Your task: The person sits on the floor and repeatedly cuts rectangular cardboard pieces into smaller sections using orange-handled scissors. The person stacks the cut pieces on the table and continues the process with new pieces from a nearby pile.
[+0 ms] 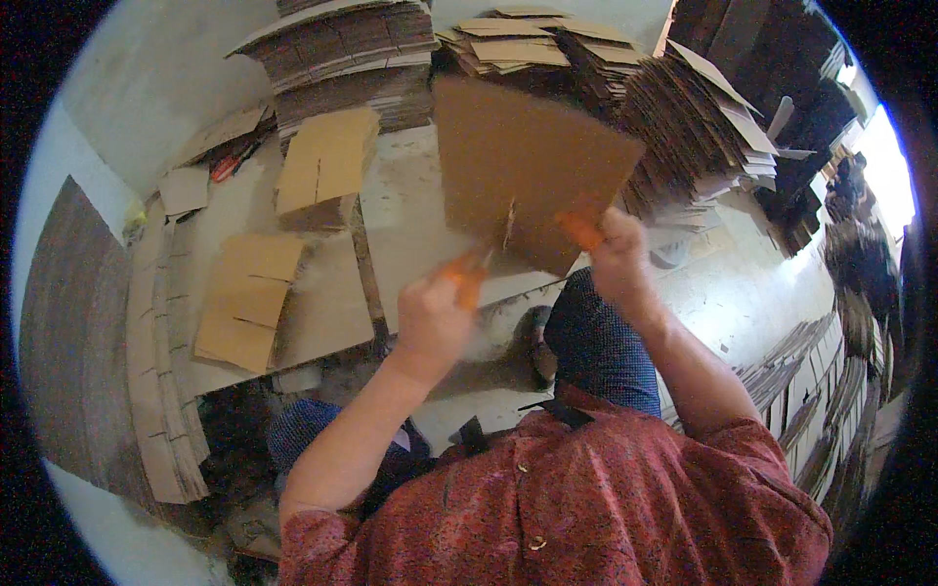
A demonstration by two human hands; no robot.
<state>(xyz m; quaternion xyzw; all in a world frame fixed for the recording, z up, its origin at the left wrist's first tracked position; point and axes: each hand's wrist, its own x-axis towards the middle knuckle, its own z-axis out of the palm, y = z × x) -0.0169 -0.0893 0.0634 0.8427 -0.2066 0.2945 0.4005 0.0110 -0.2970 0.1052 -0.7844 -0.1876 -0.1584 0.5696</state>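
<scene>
Red-shirted, I clench my left hand [430,317] on orange scissors [467,273]; right hand [616,259] grips the cardboard sheet [528,161], slit partway up; cut pieces [249,298] lie left.

Plain brown cardboard sheet [532,166] at centre, matte, with a pale slit near its lower edge. Bright orange scissor handles [467,276] in the left hand [430,322]; another orange patch [582,231] at the right hand [618,259]. Dark red shirt [586,498] near, finely speckled, with small pale buttons. Dark blue trousers [601,347] with a fine dotted weave. Tan cut pieces [249,298] at left, lighter tan stack [327,166] farther off. Grey-white, dusty floor [733,283] at right. Brown stacks [699,127] far right, pale along the edges.
</scene>
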